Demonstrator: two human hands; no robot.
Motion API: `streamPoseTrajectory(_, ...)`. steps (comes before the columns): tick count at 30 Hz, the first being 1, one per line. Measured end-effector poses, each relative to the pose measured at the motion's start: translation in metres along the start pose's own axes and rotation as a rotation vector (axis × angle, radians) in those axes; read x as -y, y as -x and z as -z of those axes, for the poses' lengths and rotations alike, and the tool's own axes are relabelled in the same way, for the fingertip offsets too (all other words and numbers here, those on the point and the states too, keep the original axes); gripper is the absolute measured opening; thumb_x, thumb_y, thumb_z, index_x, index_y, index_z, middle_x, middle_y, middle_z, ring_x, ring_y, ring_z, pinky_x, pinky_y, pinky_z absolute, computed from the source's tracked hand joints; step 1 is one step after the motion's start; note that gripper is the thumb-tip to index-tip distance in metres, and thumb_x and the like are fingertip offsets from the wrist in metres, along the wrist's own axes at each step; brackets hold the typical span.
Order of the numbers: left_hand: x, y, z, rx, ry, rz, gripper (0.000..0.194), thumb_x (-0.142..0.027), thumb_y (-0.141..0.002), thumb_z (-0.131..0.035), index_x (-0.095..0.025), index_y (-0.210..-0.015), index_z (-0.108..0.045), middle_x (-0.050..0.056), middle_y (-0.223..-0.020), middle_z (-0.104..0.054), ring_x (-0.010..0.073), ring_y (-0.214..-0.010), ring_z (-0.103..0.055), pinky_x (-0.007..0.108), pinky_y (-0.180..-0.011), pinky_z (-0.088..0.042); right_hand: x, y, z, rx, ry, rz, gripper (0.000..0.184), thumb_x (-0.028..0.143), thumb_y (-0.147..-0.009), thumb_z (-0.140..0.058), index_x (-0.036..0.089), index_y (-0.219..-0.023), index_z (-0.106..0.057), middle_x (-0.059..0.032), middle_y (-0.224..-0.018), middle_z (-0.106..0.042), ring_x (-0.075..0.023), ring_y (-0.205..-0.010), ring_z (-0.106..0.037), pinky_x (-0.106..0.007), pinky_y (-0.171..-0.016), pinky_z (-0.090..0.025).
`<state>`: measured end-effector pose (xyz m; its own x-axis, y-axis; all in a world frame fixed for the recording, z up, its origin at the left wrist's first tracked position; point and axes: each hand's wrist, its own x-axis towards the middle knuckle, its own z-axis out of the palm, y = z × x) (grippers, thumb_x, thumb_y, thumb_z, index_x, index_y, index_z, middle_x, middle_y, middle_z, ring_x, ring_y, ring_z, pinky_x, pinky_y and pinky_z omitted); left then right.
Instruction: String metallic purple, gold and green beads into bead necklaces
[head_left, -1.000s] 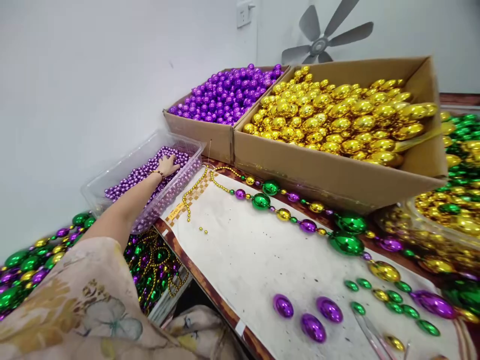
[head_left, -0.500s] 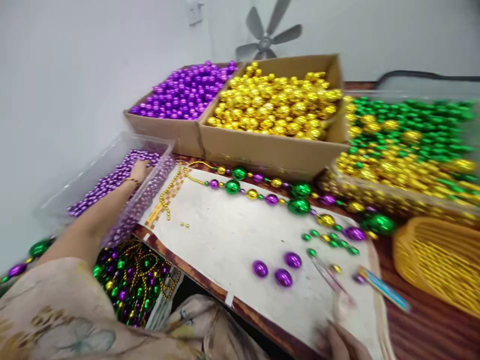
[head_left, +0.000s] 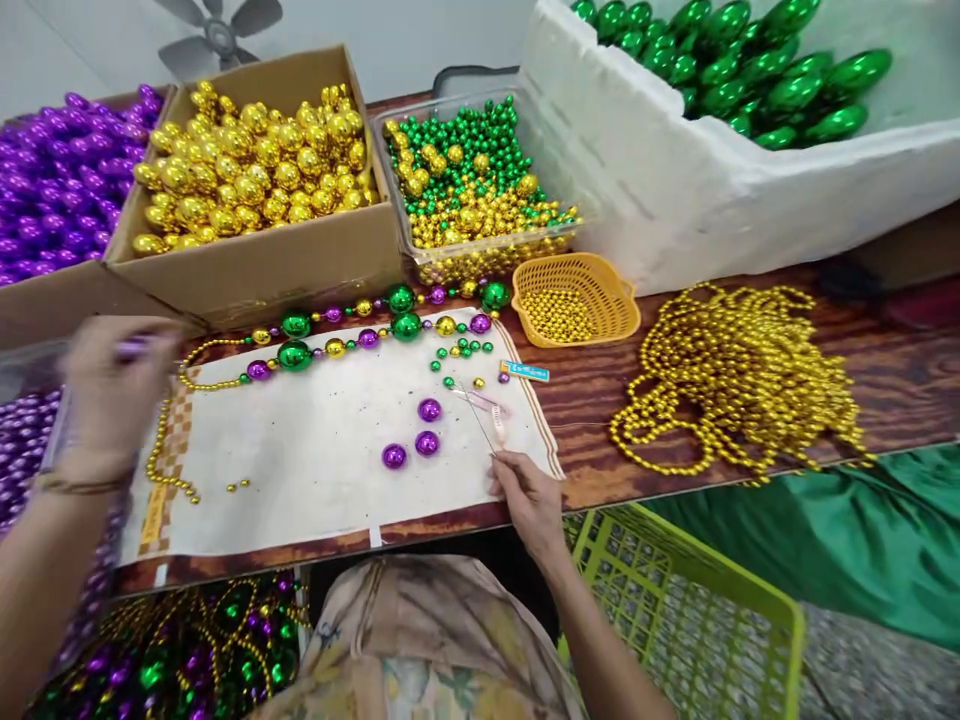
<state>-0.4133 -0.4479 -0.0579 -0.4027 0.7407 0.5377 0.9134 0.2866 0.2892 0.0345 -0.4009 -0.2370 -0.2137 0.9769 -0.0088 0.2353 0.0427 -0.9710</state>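
Observation:
My left hand [head_left: 120, 390], smeared by motion, is raised by the bin of small purple beads [head_left: 30, 440]. Its fingers are closed, with a purple bead [head_left: 133, 347] showing between them. Over the right part of the white cloth [head_left: 300, 450], my right hand [head_left: 529, 500] pinches a thin needle [head_left: 478, 418] that points up and left. Three large purple beads [head_left: 427, 443] lie left of the needle. Small green beads [head_left: 465, 345] are grouped beyond its tip. A beaded strand [head_left: 367, 338] of green, gold and purple runs along the cloth's far edge.
Boxes of purple beads [head_left: 60, 180] and gold beads [head_left: 247, 160] stand behind, beside a clear bin [head_left: 480, 240] of green and gold ones. An orange basket [head_left: 630, 310], a gold bead-chain pile [head_left: 750, 390] and a white foam box [head_left: 675, 220] occupy the right. A yellow-green crate [head_left: 780, 600] is below.
My left hand has lifted out of the small purple beads, with a purple bead now showing in its fingers. The view has swung right, bringing the foam box and gold chains into sight.

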Motion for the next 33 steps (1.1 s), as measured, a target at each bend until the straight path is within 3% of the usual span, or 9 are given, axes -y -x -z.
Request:
streamPoseTrajectory(2, -0.055, 0.014, -0.061, 0.227, 0.187, -0.334, 0.012, -0.025, -0.092, -0.057, -0.024, -0.095, -0.068, 0.003, -0.091, -0.067, 0.019, -0.086, -0.061, 0.035, -0.079, -0.052, -0.001, 0.001, 0.001, -0.001, -0.024, 0.007, 0.022, 0.036, -0.096, -0.056, 0.018, -0.094, -0.069, -0.0007, -0.068, -0.069, -0.0122, -0.052, -0.064, -0.022, -0.053, -0.053)
streamPoseTrajectory(5, -0.127, 0.033, -0.149, 0.437, 0.203, -0.491, 0.015, -0.021, -0.091, -0.055, -0.022, -0.091, -0.07, 0.006, -0.099, -0.069, 0.015, -0.078, -0.061, 0.026, -0.068, -0.049, -0.003, 0.002, 0.002, -0.002, -0.045, 0.021, 0.022, 0.035, -0.097, -0.055, 0.018, -0.094, -0.069, -0.0002, -0.065, -0.067, -0.0128, -0.052, -0.064, -0.022, -0.052, -0.052)
streamPoseTrajectory(7, -0.155, 0.041, -0.19, 0.574, 0.117, -0.531, 0.022, -0.022, -0.095, -0.049, -0.021, -0.099, -0.071, 0.01, -0.108, -0.067, 0.0173, -0.081, -0.062, 0.028, -0.066, -0.048, -0.004, 0.002, 0.002, -0.009, -0.044, 0.039, 0.021, 0.033, -0.097, -0.055, 0.019, -0.094, -0.069, 0.0002, -0.064, -0.066, -0.0131, -0.052, -0.064, -0.022, -0.051, -0.052)
streamPoseTrajectory(9, -0.166, 0.043, -0.212, 0.627, 0.051, -0.538, 0.027, -0.025, -0.099, -0.044, -0.02, -0.106, -0.07, 0.013, -0.116, -0.066, 0.0213, -0.089, -0.064, 0.03, -0.066, -0.048, -0.003, 0.003, 0.003, -0.015, -0.044, 0.062, 0.019, 0.032, -0.097, -0.055, 0.019, -0.095, -0.069, 0.0001, -0.065, -0.067, -0.0129, -0.051, -0.064, -0.022, -0.051, -0.052)
streamPoseTrajectory(15, -0.161, 0.041, -0.217, 0.544, -0.019, -0.566, 0.037, -0.037, -0.098, -0.054, -0.022, -0.131, -0.063, 0.016, -0.131, -0.061, 0.0273, -0.113, -0.061, 0.032, -0.075, -0.049, 0.001, 0.002, 0.004, -0.018, -0.034, 0.089, 0.016, 0.028, -0.097, -0.056, 0.019, -0.093, -0.069, 0.0002, -0.066, -0.068, -0.0119, -0.051, -0.064, -0.022, -0.053, -0.053)
streamPoseTrajectory(21, -0.15, 0.044, -0.209, 0.482, -0.023, -0.561, 0.045, -0.05, -0.097, -0.056, -0.019, -0.128, -0.066, 0.017, -0.131, -0.062, 0.0298, -0.115, -0.058, 0.039, -0.089, -0.05, 0.001, 0.002, 0.004, -0.027, -0.08, 0.069, 0.018, 0.029, -0.097, -0.055, 0.018, -0.093, -0.069, -0.0004, -0.069, -0.069, -0.0115, -0.051, -0.064, -0.022, -0.053, -0.054)
streamPoseTrajectory(24, -0.153, 0.044, -0.198, 0.447, 0.05, -0.601, 0.034, -0.041, -0.099, -0.054, -0.02, -0.12, -0.07, 0.015, -0.122, -0.065, 0.0289, -0.11, -0.056, 0.043, -0.094, -0.048, -0.001, 0.003, 0.004, -0.051, -0.127, 0.026, 0.019, 0.032, -0.098, -0.057, 0.018, -0.092, -0.069, -0.0007, -0.07, -0.069, -0.0114, -0.051, -0.064, -0.021, -0.051, -0.052)
streamPoseTrajectory(28, -0.176, 0.042, -0.191, 0.53, 0.174, -0.715, 0.024, -0.031, -0.1, -0.051, -0.022, -0.107, -0.072, 0.011, -0.106, -0.069, 0.0278, -0.106, -0.053, 0.045, -0.093, -0.044, -0.004, 0.004, 0.004, -0.077, -0.209, -0.022, 0.022, 0.037, -0.097, -0.059, 0.018, -0.093, -0.07, -0.0004, -0.068, -0.068, -0.011, -0.051, -0.063, -0.021, -0.05, -0.051)
streamPoseTrajectory(33, -0.222, 0.038, -0.207, 0.661, 0.167, -0.772, 0.021, -0.027, -0.099, -0.053, -0.02, -0.11, -0.07, 0.012, -0.104, -0.068, 0.0301, -0.108, -0.05, 0.045, -0.092, -0.039, -0.002, 0.004, 0.004, -0.132, -0.299, -0.054, 0.025, 0.04, -0.096, -0.061, 0.017, -0.092, -0.07, -0.0009, -0.067, -0.067, -0.0112, -0.051, -0.062, -0.021, -0.049, -0.051)
